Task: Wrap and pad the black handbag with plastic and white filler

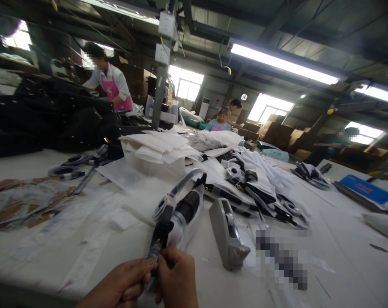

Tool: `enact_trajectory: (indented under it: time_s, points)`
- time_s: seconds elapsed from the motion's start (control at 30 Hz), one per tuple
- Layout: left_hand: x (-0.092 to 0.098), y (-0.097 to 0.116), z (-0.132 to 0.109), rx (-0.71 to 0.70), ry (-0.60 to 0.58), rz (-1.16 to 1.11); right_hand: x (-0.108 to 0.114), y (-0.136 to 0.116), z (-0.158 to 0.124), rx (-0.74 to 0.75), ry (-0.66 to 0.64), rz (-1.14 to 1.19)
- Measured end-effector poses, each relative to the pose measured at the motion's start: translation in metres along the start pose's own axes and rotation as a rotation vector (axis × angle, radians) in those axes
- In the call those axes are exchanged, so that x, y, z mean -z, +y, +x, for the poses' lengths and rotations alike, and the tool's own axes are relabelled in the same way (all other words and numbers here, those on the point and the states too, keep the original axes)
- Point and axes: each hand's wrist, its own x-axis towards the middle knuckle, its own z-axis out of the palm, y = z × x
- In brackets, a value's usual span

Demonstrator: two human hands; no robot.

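Note:
At the bottom middle, my left hand (123, 284) and my right hand (176, 280) meet, both closed in a pinch on the near end of a black strap (160, 233). The strap runs up and away from my fingers to a clear-wrapped black roll (187, 209) lying on the white table (52, 256). A clear plastic band loops over the roll. A grey tape dispenser (228, 233) stands just right of the roll, apart from my hands.
White fabric sheets (158, 149) are stacked beyond the roll. A heap of wrapped black straps (264, 188) spreads to the right. Cardboard and clear bags (23, 201) lie at the left. Black bags (46, 115) sit at the far left. Other people work at the back.

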Motion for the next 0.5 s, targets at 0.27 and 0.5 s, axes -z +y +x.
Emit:
enact_trajectory:
  time_s: [0.27, 0.5]
  points:
    - [0.002, -0.009, 0.005, -0.167, 0.049, 0.194, 0.012, 0.007, -0.011, 0.289, 0.003, -0.174]
    - [-0.019, -0.019, 0.004, -0.425, 0.205, 0.158, -0.016, 0.027, -0.013, -0.061, -0.152, 0.617]
